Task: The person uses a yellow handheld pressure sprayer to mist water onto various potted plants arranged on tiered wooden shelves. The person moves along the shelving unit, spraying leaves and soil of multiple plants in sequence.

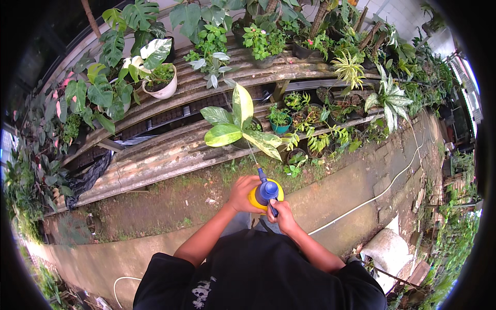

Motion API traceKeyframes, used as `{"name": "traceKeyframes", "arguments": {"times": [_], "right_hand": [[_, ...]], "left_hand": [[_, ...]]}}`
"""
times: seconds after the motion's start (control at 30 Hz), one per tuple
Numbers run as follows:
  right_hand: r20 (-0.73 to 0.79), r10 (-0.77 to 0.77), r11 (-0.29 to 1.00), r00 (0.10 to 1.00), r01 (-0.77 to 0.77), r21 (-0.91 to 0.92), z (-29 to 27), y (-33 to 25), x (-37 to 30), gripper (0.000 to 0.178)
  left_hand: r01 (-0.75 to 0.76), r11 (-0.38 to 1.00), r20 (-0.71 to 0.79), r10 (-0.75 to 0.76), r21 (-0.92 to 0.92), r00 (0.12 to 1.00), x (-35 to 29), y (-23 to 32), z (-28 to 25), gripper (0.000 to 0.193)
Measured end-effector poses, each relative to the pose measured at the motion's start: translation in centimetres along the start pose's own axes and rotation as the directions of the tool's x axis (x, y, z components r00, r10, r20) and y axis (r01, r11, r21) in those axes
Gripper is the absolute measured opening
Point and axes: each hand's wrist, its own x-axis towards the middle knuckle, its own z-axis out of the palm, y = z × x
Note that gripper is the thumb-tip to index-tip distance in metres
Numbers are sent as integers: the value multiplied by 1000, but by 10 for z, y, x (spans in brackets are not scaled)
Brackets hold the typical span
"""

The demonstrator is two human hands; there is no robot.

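A yellow pump sprayer (pixel 268 190) with a blue head is upright in front of my body. My left hand (pixel 245 194) wraps round the side of its yellow tank. At its near side, my right hand (pixel 281 216) grips the blue handle, with the thumb against the top. The nozzle points away from me at a potted plant with broad yellow-and-green variegated leaves (pixel 243 108). Between nozzle and leaves a thin pale line shows; whether it is a jet of water or a stem, I cannot tell.
Corrugated shelves (pixel 155 155) run across ahead, carrying several potted plants, among them a white pot (pixel 162 88) and a small teal pot (pixel 280 124). A pale hose (pixel 361 205) lies along the path at right. A white rounded container (pixel 387 252) sits at the lower right.
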Motion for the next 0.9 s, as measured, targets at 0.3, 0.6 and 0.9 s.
{"name": "traceKeyframes", "arguments": {"times": [0.3,0.6,0.9], "right_hand": [[-25,92,994,995,-90,67,-22,-8,0,55],[7,247,965,969,-247,84,-76,-29,0,55],[139,308,951,941,-301,-67,-136,-46,5,51]], "left_hand": [[264,964,232,-250,-29,940,-4,4,32,100],[584,733,401,-446,-350,800,4,15,95,94],[601,738,316,-517,-306,795,2,12,154,91]]}}
